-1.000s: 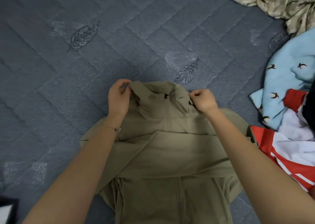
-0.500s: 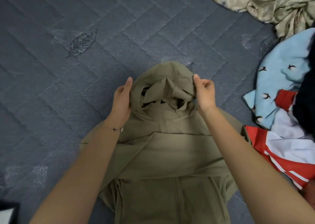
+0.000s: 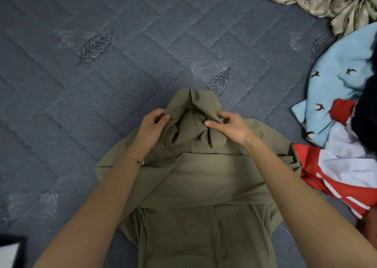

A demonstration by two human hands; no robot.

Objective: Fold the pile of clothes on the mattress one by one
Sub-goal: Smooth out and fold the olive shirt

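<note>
Bare mattress (image 3: 102, 124) lies left; clothes pile (image 3: 346, 124) crowds right

The hood (image 3: 193, 102) of the olive jacket (image 3: 204, 186) came up off the collar, opened wide, then sagged into crumpled folds, and the stitched leaf (image 3: 218, 82) it had covered showed again. The left hand (image 3: 152, 124) shifted to pinch the hood's left rim; the right hand (image 3: 230, 127) slid inward, pinching a fold.

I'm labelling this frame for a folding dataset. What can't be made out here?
Head view:
- olive jacket: hem cut off by bottom edge; forearms cover its sides.
- hood: inside hidden by bunched folds, gripped by left hand and right hand.
- black garment: cut off by right edge.
- dark object, bottom-left: cropped, unidentifiable.
</note>
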